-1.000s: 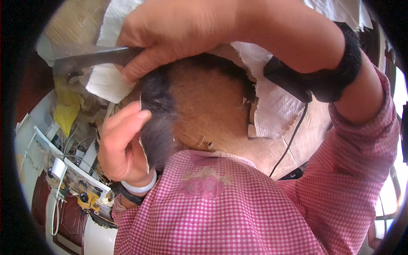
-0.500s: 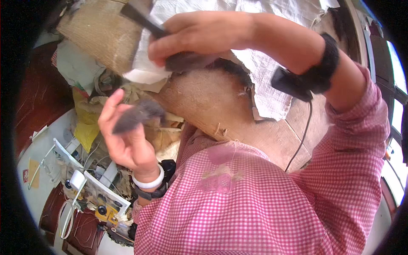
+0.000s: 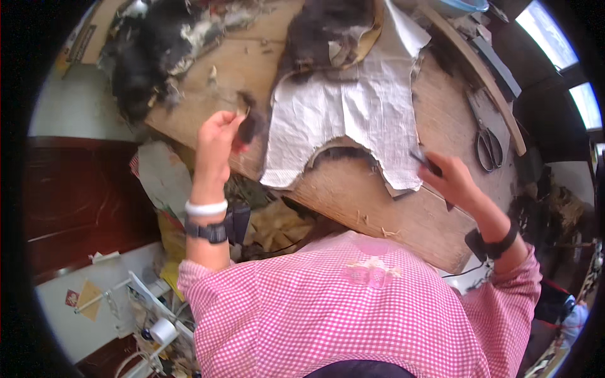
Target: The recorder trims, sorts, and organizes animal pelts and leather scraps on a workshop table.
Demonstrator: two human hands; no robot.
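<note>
My left hand [image 3: 217, 142] is closed on a small dark fur piece [image 3: 251, 126], just left of a white woven sheet [image 3: 340, 104] with curved cut-outs. My right hand [image 3: 450, 179] grips a dark flat tool [image 3: 430, 164] at the sheet's right edge; the tool's exact kind is unclear. A larger dark fur piece [image 3: 324, 34] with a tan edge lies over the sheet's upper part. Large black-handled scissors [image 3: 488, 148] rest to the right of the sheet, all on a worn wooden tabletop [image 3: 365, 201].
Ragged black and white fur [image 3: 148, 63] covers the table's upper left. A long wooden strip [image 3: 472, 72] runs along the right side, near a blue basin [image 3: 460, 5]. Yellow and white sacks [image 3: 157, 176] lie below the left edge, with white equipment and a spool [image 3: 162, 332] further down.
The view now takes in more of the table. My left hand has lifted the fur piece upward. My right hand, with its tool, has swung down from the upper left to the sheet's right edge.
</note>
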